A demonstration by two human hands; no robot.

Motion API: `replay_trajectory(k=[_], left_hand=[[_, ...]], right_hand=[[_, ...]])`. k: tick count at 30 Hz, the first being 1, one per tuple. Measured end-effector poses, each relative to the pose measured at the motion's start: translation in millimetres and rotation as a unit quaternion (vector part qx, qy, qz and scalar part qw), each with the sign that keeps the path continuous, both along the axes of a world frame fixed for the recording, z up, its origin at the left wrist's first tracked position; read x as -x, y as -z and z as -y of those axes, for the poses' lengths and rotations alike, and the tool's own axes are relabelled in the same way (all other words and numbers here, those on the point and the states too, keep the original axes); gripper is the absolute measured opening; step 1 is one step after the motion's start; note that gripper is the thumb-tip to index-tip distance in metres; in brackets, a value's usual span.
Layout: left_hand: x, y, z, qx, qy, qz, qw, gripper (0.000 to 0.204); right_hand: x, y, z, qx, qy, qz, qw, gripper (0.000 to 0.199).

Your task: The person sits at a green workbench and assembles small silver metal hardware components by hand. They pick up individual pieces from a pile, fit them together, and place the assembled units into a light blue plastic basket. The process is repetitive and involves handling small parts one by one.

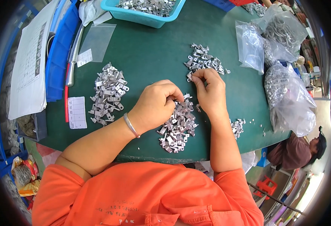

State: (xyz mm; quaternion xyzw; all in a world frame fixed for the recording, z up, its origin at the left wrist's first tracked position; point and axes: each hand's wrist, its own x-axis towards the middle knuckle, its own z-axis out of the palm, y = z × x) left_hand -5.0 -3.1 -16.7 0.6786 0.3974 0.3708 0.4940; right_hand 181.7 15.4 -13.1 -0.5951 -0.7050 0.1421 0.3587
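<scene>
Basket (158, 23) w/ metal pcs (146, 6) is cut off up top. L hand (156, 103) curled at the mid pile of brackets (177, 130), fingertips partly hidden; R hand (212, 92), thumb & index almost meeting, at the far pile (207, 60). Can't tell if either grips a bracket. White label (77, 113): print too sm. to read.

A plain orange cloth shirt (146, 192) fills the bottom middle of the frame, its short left sleeve (58, 192) at lower left and short right sleeve (239, 188) at lower right. Small dark printed marks (117, 208) run across its front, left of a stitched orange pocket (227, 218). A slim, silver-coloured rigid bangle (130, 125) circles the wrist behind the bare left hand (154, 104).
</scene>
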Motion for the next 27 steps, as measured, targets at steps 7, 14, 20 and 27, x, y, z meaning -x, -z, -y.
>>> replay_trajectory(k=[7, 14, 20, 27], left_hand=[[-0.1, -0.1, -1.8, -0.025, -0.039, -0.044, 0.998, 0.021], [-2.7, 4.5, -3.9, -0.041, -0.09, -0.016, 0.995, 0.022], [-1.3, -7.9, -3.1, 0.136, -0.052, 0.107, 0.984, 0.024], [-1.1, -11.5, -2.0, 0.185, -0.028, 0.176, 0.966, 0.018]], right_hand=[[0.8, -2.0, 0.3, -0.031, -0.01, 0.085, 0.996, 0.01], [-6.5, -4.1, 6.8, 0.158, 0.028, -0.232, 0.959, 0.01], [-10.5, -15.8, 16.1, 0.261, -0.051, -0.426, 0.865, 0.011], [-9.2, -21.1, 22.2, 0.259, -0.124, -0.44, 0.851, 0.012]])
